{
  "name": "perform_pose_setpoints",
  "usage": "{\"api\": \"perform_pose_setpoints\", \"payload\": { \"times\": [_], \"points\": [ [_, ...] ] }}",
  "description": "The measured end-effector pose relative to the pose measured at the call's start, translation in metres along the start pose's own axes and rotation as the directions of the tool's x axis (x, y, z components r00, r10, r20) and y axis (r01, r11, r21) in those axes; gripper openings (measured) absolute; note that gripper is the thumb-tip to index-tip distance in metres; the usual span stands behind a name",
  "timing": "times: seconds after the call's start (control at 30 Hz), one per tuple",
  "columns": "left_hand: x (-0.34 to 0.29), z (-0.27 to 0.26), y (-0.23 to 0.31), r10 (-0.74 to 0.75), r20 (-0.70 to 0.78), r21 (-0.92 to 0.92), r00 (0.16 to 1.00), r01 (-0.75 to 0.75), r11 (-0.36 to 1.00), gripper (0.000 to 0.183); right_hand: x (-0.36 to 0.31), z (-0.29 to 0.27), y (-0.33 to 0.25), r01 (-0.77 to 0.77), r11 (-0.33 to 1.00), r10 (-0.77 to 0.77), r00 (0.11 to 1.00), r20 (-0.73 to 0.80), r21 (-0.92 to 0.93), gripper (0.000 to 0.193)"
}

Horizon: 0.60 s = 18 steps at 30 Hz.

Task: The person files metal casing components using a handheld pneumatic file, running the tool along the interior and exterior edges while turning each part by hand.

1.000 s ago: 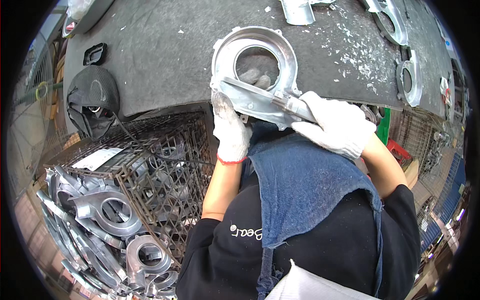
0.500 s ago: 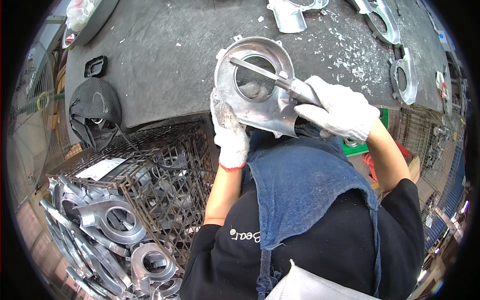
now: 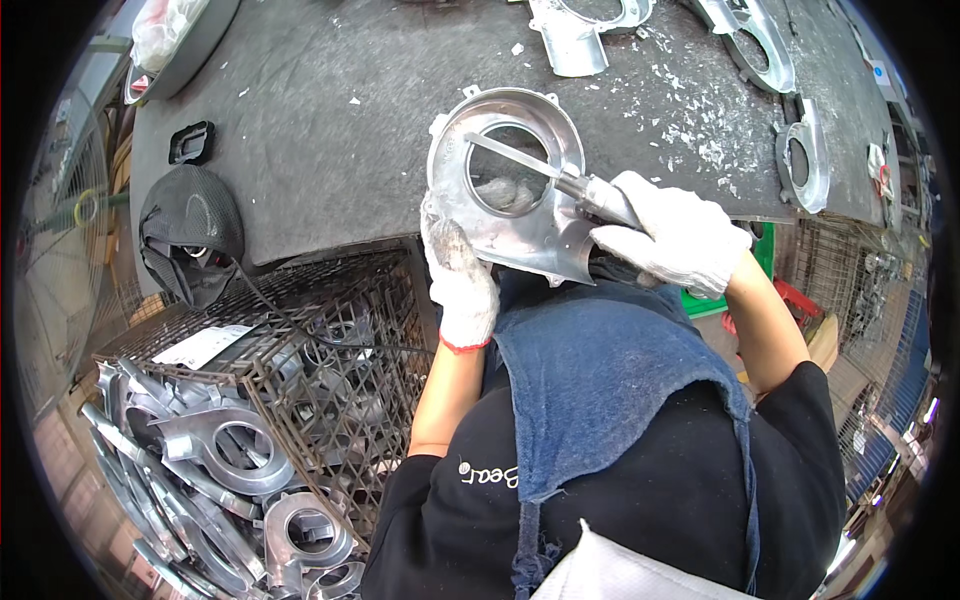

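Observation:
A silvery cast-metal housing point(image 3: 505, 238) with a large round opening is held tilted over the table's near edge. Wrapped round its lower left side is my left hand point(image 3: 462, 285), in a white knit glove with grey-stained fingers. Those fingers partly pass behind the ring, and some show through the opening. My right hand point(image 3: 680, 235), gloved the same way, grips a file-like tool point(image 3: 600, 200) with a metal body and a long flat blade. The blade crosses the opening, its tip by the upper left of the inner rim. Whether the blade touches the rim I cannot tell.
Similar castings lie on the dark table point(image 3: 330, 130) at its far side and right. Metal flakes point(image 3: 690, 130) litter the surface. At left are a black mesh-covered object point(image 3: 190, 230) with a cable and a wire cage point(image 3: 350, 350) of castings. More castings point(image 3: 230, 445) are piled beside it.
The housing and the tool have come slightly nearer to me together. The blade still lies across the opening, and both hands keep their grip.

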<state>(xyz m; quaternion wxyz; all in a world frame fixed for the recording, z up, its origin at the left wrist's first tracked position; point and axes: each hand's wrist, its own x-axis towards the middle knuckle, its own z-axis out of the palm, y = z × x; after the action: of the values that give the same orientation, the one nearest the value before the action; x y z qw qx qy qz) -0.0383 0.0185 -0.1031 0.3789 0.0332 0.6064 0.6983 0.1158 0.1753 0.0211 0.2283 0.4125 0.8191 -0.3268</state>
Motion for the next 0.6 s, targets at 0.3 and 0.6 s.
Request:
{"api": "perform_pose_setpoints", "payload": {
  "times": [0.3,0.6],
  "points": [
    [-0.005,-0.003,-0.011,0.175,0.008,0.292,0.985,-0.169,0.941,0.058,-0.013,-0.017,0.010,-0.282,0.858,0.213,0.956,0.202,0.430,0.043],
    [-0.019,0.004,0.004,0.097,0.011,0.322,0.995,-0.096,0.942,0.063,-0.012,-0.011,0.019,-0.270,0.819,0.151,0.953,0.264,0.506,0.044]
  ]
}}
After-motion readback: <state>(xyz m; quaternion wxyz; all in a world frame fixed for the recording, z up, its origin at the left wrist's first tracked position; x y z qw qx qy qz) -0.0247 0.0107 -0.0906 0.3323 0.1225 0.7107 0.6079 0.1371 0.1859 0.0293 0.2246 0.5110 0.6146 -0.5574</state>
